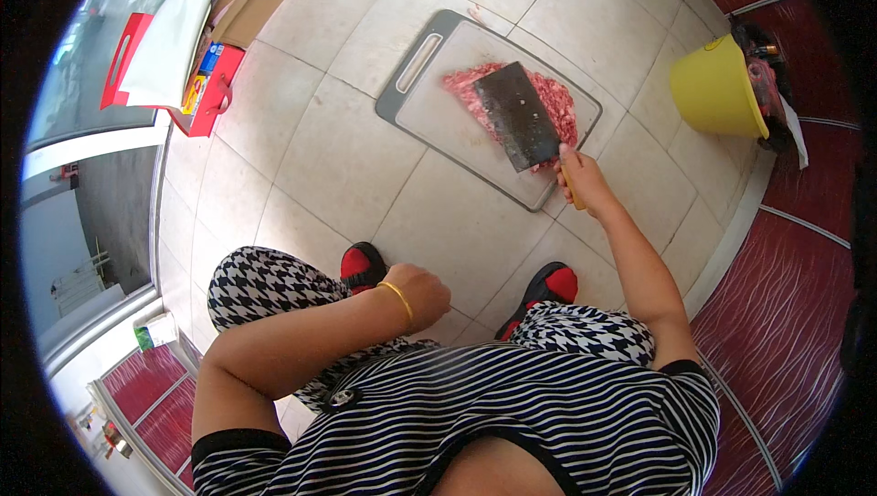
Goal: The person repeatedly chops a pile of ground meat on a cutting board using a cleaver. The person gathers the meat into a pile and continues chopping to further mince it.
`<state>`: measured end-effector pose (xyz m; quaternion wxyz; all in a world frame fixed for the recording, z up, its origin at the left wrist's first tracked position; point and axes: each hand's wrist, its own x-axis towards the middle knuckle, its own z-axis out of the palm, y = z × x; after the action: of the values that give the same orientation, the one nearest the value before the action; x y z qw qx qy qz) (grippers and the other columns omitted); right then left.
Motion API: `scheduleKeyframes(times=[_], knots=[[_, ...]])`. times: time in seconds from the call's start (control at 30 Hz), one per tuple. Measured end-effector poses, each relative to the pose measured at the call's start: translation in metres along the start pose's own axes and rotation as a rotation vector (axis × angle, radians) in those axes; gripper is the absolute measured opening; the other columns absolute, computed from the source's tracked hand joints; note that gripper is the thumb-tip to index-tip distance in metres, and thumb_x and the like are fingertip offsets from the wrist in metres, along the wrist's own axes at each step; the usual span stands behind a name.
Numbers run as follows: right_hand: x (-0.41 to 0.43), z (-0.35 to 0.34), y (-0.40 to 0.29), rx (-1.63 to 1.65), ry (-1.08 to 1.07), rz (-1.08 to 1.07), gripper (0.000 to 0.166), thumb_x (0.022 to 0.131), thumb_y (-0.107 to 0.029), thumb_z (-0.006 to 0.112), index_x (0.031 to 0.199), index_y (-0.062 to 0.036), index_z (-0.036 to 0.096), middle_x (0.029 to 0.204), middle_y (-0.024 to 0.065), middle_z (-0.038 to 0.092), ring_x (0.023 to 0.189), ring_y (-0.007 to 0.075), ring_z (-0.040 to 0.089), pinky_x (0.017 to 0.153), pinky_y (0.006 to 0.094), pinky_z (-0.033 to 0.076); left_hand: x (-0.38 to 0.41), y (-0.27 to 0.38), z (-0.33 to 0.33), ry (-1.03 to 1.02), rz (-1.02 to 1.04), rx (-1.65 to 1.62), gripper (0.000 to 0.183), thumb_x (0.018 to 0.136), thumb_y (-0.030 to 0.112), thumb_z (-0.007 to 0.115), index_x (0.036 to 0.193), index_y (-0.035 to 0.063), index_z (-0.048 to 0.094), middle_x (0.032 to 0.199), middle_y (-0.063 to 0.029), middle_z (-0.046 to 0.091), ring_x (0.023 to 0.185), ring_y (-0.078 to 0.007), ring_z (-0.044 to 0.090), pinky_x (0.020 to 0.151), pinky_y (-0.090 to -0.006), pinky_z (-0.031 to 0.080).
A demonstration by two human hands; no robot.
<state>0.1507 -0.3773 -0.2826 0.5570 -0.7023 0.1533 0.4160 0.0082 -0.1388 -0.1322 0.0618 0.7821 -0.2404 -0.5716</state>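
Note:
My right hand (581, 179) grips the wooden handle (573, 188) of a cleaver. The dark, broad cleaver blade (517, 116) lies over a heap of minced raw meat (555, 102) and hides its middle. Bits of meat cling to the blade. Under the meat is a pale cutting board (438, 122) with a grey rim and a slotted handle at its far left end, set on the tiled floor. My left hand (421, 294), with a gold-coloured bangle (399, 299) at the wrist, is curled in a fist before my body, apart from the board. Its fingertips are hidden.
A yellow bucket (716, 88) filled with refuse stands at the right by dark red cabinet doors (767, 304). To the far left, a red box (223, 75) holds packages beside a glass door (89, 78). A small scrap of meat (475, 13) lies beyond the board.

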Motion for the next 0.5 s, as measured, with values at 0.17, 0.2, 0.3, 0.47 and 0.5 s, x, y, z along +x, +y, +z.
scheduleKeyframes(times=[0.17, 0.2, 0.3, 0.47, 0.5], knots=[[-0.006, -0.004, 0.001, 0.128, -0.027, 0.064, 0.047, 0.085, -0.052, 0.041, 0.077, -0.0060, 0.046, 0.057, 0.0000, 0.044, 0.041, 0.0091, 0.040, 0.036, 0.0239, 0.036, 0.005, -0.006, 0.009, 0.023, 0.005, 0.040, 0.031, 0.084, 0.032, 0.045, 0.083, 0.0060, 0.061, 0.079, -0.0130, 0.063, 0.076, -0.0277, 0.062, 0.063, -0.0398, 0.048], [-0.009, -0.003, -0.002, 0.135, -0.029, 0.062, 0.047, 0.085, -0.051, 0.041, 0.078, -0.0056, 0.046, 0.057, 0.0002, 0.044, 0.041, 0.0093, 0.041, 0.037, 0.0241, 0.036, 0.005, -0.006, 0.011, 0.029, 0.011, 0.048, 0.031, 0.084, 0.032, 0.045, 0.083, 0.0061, 0.061, 0.079, -0.0129, 0.063, 0.076, -0.0278, 0.062, 0.062, -0.0397, 0.048], [-0.028, -0.002, -0.021, 0.019, 0.034, -0.070, 0.041, 0.085, -0.045, 0.047, 0.084, -0.0034, 0.048, 0.059, 0.0017, 0.047, 0.044, 0.0104, 0.044, 0.038, 0.0249, 0.037, 0.003, -0.004, 0.010, 0.034, 0.010, 0.051, 0.030, 0.084, 0.031, 0.045, 0.083, 0.0060, 0.061, 0.078, -0.0124, 0.063, 0.074, -0.0276, 0.062, 0.061, -0.0389, 0.049], [-0.075, 0.013, -0.067, -0.260, 0.245, -0.781, 0.029, 0.084, -0.026, 0.055, 0.098, -0.0016, 0.048, 0.064, 0.0088, 0.052, 0.051, 0.0178, 0.052, 0.046, 0.0306, 0.041, 0.004, -0.008, 0.020, 0.041, 0.028, 0.082, 0.029, 0.083, 0.032, 0.047, 0.082, 0.0062, 0.061, 0.076, -0.0119, 0.063, 0.073, -0.0265, 0.062, 0.059, -0.0383, 0.048], [-0.075, 0.018, -0.062, -0.281, 0.300, -0.830, 0.028, 0.084, -0.023, 0.055, 0.099, -0.0018, 0.047, 0.064, 0.0106, 0.053, 0.052, 0.0209, 0.053, 0.047, 0.0322, 0.042, 0.004, -0.008, 0.019, 0.030, 0.023, 0.082, 0.030, 0.082, 0.032, 0.047, 0.082, 0.0063, 0.061, 0.075, -0.0118, 0.063, 0.073, -0.0263, 0.062, 0.059, -0.0383, 0.048]])
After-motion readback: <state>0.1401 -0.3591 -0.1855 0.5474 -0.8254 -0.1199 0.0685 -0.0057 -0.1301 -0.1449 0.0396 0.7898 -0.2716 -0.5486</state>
